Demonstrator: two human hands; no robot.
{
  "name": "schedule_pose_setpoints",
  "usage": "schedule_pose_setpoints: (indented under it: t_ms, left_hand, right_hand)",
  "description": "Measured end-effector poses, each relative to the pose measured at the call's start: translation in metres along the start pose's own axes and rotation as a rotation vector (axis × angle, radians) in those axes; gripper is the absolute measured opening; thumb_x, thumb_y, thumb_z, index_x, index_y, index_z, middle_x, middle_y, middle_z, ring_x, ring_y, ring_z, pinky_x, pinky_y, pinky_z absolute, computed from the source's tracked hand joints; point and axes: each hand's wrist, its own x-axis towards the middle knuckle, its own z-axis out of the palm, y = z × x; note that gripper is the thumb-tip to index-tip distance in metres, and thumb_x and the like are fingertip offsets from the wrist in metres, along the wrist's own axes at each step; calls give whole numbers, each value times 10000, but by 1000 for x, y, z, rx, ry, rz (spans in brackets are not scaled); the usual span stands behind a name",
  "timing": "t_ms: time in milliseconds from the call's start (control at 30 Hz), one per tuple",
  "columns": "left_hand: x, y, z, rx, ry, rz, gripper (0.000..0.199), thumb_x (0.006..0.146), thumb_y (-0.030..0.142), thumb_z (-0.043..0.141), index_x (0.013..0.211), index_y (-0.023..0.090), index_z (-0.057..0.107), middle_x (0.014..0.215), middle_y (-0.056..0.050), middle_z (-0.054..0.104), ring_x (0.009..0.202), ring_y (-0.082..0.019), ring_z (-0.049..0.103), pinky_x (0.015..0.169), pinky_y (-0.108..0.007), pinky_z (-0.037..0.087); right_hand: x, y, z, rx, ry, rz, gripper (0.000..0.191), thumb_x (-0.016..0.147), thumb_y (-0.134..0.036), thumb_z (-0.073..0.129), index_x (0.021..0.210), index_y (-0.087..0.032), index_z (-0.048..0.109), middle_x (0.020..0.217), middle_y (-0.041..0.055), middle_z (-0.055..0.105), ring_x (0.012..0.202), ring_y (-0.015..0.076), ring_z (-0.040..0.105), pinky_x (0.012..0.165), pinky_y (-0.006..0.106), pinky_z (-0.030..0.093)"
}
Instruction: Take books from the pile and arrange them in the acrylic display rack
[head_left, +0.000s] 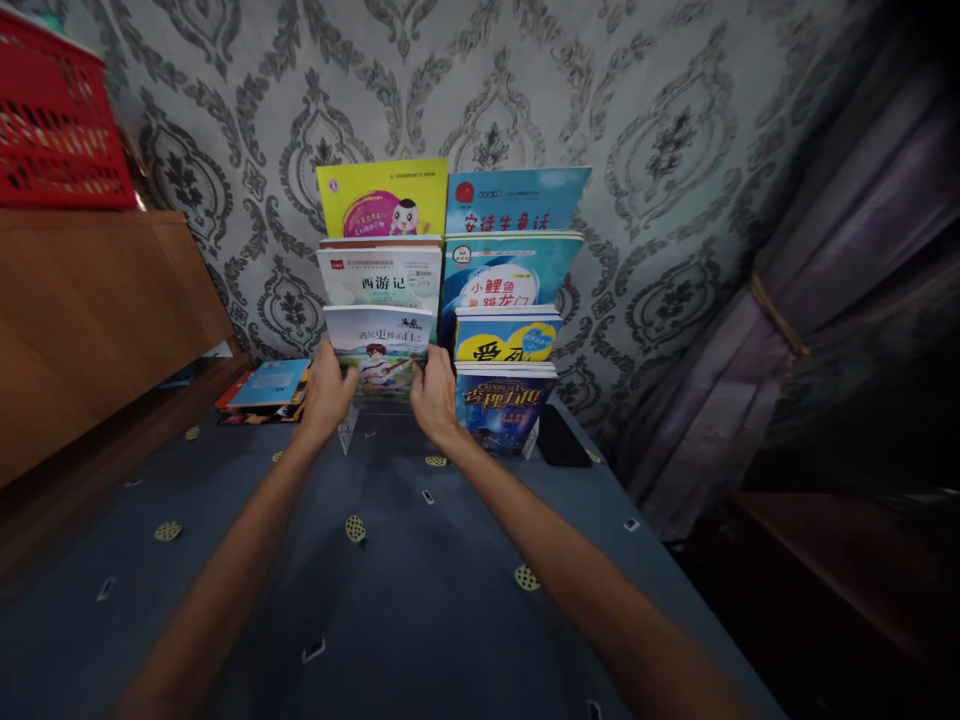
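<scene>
Clear plastic book stand (pixel 390 425) here, and at its front left, left hand (pixel 330 386) and right hand (pixel 436 395) grip the guitar-cover paperback (pixel 381 335) by opposite edges, likely to keep it level.

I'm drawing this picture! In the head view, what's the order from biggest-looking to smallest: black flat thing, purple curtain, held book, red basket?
1. Purple curtain
2. Red basket, cut off by the picture's edge
3. Held book
4. Black flat thing
</scene>
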Motion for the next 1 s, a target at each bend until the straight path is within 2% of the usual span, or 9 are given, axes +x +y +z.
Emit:
schedule_pose_setpoints:
  t_ms: [200, 367, 533, 700, 900, 1000]
  left_hand:
    - [-2, -3, 0, 56, -26, 30, 176, 792, 178, 524, 965, 197, 495, 916, -74, 541, 970, -293, 563, 913, -462, 474]
    - [-4, -8, 0, 74, -41, 38, 191, 803, 173, 529, 985, 200, 478, 917, -80, 552, 949, -296, 578, 891, -459, 482]
    - [-6, -8, -1, 97, -50, 70, 195, 825, 165, 527, 1008, 207, 473, 931, -84, 565, 944, -296, 594, 862, -440, 492]
    - [-9, -10, 1, 84, -53, 62, 196, 823, 161, 525, 1009, 207, 483, 919, -81, 584, 924, -288, 607, 845, -421, 495]
    - [-11, -14, 6, 129, -62, -16, 156, 797, 173, 546, 929, 220, 478, 848, -66, 589, 908, -303, 616, 828, -415, 500]
    - [-12, -13, 7, 156, -59, -11, 133, 810, 181, 535, 924, 220, 480, 867, -75, 594, 915, -306, 617, 839, -423, 500]
  right_hand:
    - [-2, 4, 4, 4, 6, -11, 273, 903, -141, 406, 1142, -173, 533, 1078, 143, 588, 993, 291, 582, 866, 424, 496]
    - [-5, 8, 8, 37, 22, -24, 328, 892, -132, 405, 1202, -149, 512, 1129, 182, 606, 1048, 306, 586, 893, 453, 498]
    - [-8, 12, 10, 66, 36, -28, 383, 899, -125, 423, 1275, -177, 474, 1196, 165, 610, 1117, 283, 587, 961, 441, 482]
    - [-10, 11, 11, 44, 14, -6, 369, 913, -141, 409, 1274, -144, 484, 1172, 186, 609, 1085, 300, 584, 916, 443, 492]
    - [-14, 9, 13, 23, 19, 16, 361, 910, -127, 399, 1252, -164, 510, 1144, 163, 601, 1061, 283, 583, 915, 410, 488]
    - [-16, 8, 13, 17, 36, 13, 358, 909, -123, 407, 1249, -163, 512, 1130, 155, 596, 1055, 279, 573, 925, 414, 483]
